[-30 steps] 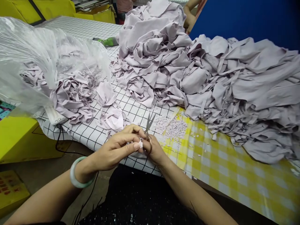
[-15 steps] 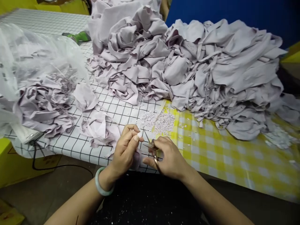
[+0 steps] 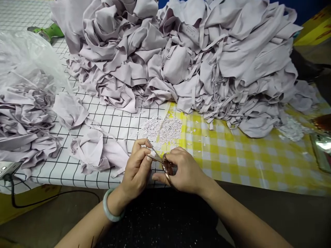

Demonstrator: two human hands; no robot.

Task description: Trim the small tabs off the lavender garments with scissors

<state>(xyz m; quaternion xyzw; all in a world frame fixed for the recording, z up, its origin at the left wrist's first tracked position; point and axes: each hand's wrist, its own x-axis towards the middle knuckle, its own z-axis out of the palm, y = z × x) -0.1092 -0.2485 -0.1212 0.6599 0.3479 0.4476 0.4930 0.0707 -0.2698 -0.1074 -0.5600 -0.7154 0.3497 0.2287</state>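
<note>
The scissor handles [image 3: 166, 171] are coppery, the fabric pile [image 3: 178, 65] pale lilac-grey, the table cover [image 3: 113, 121] white with black gridlines.

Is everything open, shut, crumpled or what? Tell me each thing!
Scissors: open, at a white scrap
Left hand: pinching that scrap
Right hand: gripping the scissors
Big cloth pile: crumpled
Clear plastic bag: rumpled
Bracelet: worn
Tiny scraps: loosely heaped
Yellow checked cover: spread out
Black cord: curved

Your scissors [image 3: 162, 161] are smooth, shiny metal. The heap [image 3: 178, 67] before you is matt, creased cloth; the bag [image 3: 33, 57] you see is thin, glossy, crinkled plastic. Your yellow checked cover [image 3: 248, 158] looks like slick plastic, and your bangle [image 3: 109, 207] has a smooth, polished surface.
</note>
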